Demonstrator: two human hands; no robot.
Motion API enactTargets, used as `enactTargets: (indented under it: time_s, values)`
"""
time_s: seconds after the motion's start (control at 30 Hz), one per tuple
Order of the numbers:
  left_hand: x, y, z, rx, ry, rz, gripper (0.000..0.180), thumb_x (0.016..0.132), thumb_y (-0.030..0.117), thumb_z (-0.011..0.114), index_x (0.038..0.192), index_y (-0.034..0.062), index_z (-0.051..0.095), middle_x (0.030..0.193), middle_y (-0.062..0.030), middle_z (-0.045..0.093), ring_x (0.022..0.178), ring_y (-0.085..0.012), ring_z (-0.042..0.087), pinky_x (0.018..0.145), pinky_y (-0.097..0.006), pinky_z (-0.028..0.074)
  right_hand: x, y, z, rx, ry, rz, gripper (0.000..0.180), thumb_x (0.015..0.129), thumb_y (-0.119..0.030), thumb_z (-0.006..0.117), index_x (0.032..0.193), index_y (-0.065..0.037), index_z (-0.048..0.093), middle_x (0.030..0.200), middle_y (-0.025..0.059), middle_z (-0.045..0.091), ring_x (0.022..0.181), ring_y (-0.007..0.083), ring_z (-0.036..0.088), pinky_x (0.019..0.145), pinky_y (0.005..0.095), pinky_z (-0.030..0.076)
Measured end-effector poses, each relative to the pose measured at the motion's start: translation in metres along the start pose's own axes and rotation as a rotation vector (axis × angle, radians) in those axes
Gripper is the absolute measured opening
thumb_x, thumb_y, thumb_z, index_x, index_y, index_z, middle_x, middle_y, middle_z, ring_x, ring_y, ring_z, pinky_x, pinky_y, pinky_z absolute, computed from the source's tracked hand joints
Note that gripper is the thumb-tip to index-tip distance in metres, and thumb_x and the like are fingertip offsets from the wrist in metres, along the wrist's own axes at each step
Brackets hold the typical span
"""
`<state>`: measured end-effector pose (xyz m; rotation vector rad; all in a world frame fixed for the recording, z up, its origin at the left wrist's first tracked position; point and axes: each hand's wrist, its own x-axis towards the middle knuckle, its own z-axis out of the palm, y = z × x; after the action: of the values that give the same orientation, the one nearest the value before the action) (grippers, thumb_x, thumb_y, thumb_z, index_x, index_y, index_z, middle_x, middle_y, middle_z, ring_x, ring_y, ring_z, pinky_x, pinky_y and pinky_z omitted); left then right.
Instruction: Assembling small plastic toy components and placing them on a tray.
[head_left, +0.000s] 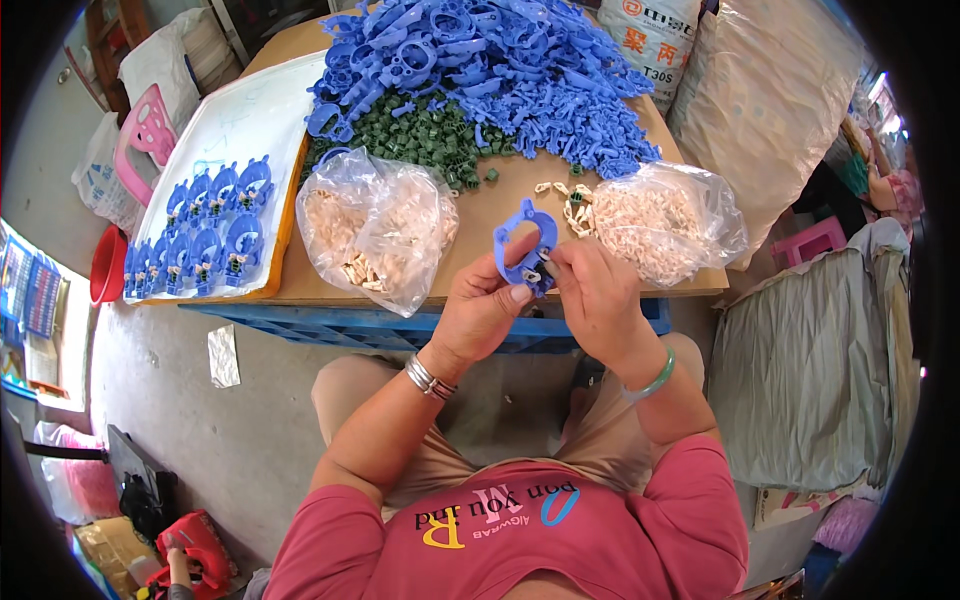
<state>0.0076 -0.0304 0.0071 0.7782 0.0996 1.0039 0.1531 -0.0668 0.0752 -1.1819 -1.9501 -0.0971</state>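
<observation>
My left hand [478, 312] grips a blue plastic ring-shaped part [540, 222] near the table's front edge, its open ring upward. At the part's lower end, the fingers of my right hand [600, 298] are pinched together, touching it; what sits between them is too small to make out. Small dark and pale pieces show at that lower end. Just beyond my hands lie a few loose cream-coloured pieces [549, 187] and dark green ones. Clear plastic bags of cream pieces stand on either side, the left bag [378, 225] and the right bag [665, 222].
A big heap of blue plastic parts [470, 55] covers the table's far side, with dark green pieces [420, 138] before it. To the left, a white tray [255, 120] holds several assembled blue parts [207, 255]. Large sacks [765, 110] stand at the right.
</observation>
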Motion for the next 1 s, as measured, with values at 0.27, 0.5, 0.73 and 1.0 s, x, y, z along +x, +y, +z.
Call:
enactTargets:
  time_s: [0.27,0.5,0.73,1.0]
  values:
    - [0.005,0.008,0.007,-0.18,-0.056,-0.016,0.041,0.088,0.009,0.047,0.128,0.0044,0.038,0.121,-0.0156,0.048,0.102,-0.0277,0.054,0.087,-0.04,0.045,0.002,0.005,-0.004,0.385,0.082,0.238,0.015,0.082,-0.004,0.055,0.096,0.001,0.056,0.078,0.0085,0.06,0.067,0.015,0.058,0.056,0.0252,0.045]
    - [0.004,0.01,0.003,-0.266,-0.076,-0.069,0.042,0.089,0.011,0.045,0.13,0.0057,0.035,0.12,-0.0162,0.049,0.097,-0.027,0.057,0.082,-0.039,0.048,0.004,0.001,-0.01,0.329,0.037,0.167,0.013,0.078,-0.001,0.056,0.091,0.0,0.058,0.087,0.0126,0.057,0.072,0.0202,0.056,0.063,0.0276,0.044]
    - [0.003,0.006,0.007,-0.222,0.004,-0.069,0.041,0.09,0.01,0.045,0.13,0.0063,0.036,0.121,-0.0068,0.048,0.105,-0.0177,0.051,0.082,-0.035,0.047,0.009,-0.001,-0.003,0.014,0.003,-0.171,0.017,0.065,-0.004,0.062,0.083,-0.006,0.062,0.11,0.0136,0.05,0.104,0.0315,0.045,0.086,0.0406,0.032]
    - [0.001,0.006,0.004,-0.184,-0.004,-0.08,0.04,0.09,0.01,0.044,0.129,0.006,0.037,0.122,-0.0063,0.048,0.096,-0.0157,0.054,0.075,-0.033,0.049,0.008,0.006,-0.005,-0.051,-0.071,-0.206,0.019,0.065,-0.004,0.062,0.083,-0.008,0.063,0.114,0.0121,0.051,0.111,0.0313,0.043,0.091,0.0417,0.029]
